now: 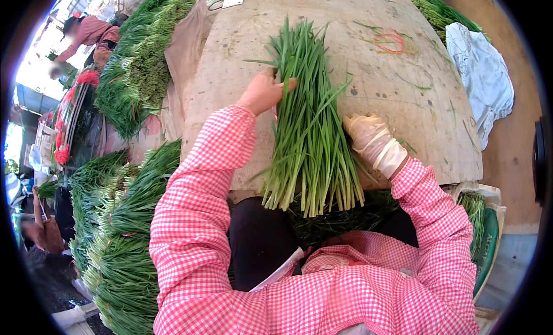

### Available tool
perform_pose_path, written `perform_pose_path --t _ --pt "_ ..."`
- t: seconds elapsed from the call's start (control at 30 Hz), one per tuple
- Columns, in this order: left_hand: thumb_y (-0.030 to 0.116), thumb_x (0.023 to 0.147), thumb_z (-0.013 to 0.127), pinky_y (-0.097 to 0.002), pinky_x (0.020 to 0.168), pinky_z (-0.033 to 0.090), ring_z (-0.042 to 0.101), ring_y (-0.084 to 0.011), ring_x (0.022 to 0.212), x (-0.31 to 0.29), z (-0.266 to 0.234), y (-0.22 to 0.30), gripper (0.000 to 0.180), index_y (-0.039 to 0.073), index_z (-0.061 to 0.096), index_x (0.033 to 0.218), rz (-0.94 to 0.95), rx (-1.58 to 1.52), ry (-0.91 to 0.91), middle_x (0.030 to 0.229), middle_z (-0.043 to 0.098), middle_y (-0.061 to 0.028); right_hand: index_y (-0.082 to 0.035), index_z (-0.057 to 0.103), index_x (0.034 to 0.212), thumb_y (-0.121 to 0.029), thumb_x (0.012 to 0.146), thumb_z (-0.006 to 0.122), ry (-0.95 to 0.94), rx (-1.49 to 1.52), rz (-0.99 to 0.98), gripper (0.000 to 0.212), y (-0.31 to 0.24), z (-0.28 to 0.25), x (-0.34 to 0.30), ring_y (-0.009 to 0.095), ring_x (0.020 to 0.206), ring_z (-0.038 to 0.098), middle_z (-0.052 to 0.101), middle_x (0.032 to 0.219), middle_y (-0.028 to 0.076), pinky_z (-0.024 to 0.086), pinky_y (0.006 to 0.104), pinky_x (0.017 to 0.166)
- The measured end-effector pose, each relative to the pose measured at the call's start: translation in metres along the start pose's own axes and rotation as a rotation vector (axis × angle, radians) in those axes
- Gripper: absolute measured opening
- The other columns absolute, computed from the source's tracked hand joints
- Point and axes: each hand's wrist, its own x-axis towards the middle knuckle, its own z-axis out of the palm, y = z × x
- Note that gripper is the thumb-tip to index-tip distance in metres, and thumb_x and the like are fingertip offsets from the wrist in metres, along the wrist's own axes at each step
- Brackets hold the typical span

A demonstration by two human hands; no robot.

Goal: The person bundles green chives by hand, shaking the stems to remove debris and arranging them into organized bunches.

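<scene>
A loose bunch of garlic chives (311,122) lies on the wooden board (230,64), its leaf tips pointing away and its pale cut ends hanging past the near edge. At the bunch's upper left, my bare left hand (264,93) grips the leaves, thumb across the top; the other fingers are partly hidden. My right hand (371,140), in a pale glove with bands at the wrist, rests by the bunch's right side. Its fingers curl inward, and whatever may be in them is hidden. Both forearms wear pink checked sleeves.
Red ties (391,42) and leaf scraps lie on the board's far right. A white cloth (481,76) hangs over its right edge. Tied chive bundles (129,237) are heaped at left, with more greens (138,64) beyond. A container (487,248) stands at right. Other people work at far left.
</scene>
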Motion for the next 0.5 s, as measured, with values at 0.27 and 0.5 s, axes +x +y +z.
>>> perform_pose_path --t 0.27,0.5 --pt "0.015 0.08 0.054 -0.0365 0.074 0.049 0.062 -0.0316 0.082 -0.07 -0.029 -0.053 0.025 0.0 0.061 0.099 0.119 0.416 0.175 0.086 0.063 -0.0207 -0.007 0.053 0.096 -0.007 0.073 0.054 0.063 0.039 0.037 0.022 0.001 0.006 -0.015 0.034 0.075 0.06 0.058 0.083 0.013 0.049 0.0406 0.064" --pt "0.004 0.083 0.047 -0.0297 0.075 0.046 0.059 -0.0191 0.082 -0.142 0.003 -0.053 0.03 -0.004 0.054 0.111 -0.041 0.034 0.04 0.088 0.062 -0.0139 -0.01 0.051 0.115 -0.014 0.077 0.054 0.121 0.191 -0.004 0.038 0.005 0.009 -0.037 0.032 0.078 0.061 0.059 0.097 0.012 0.049 0.04 0.066"
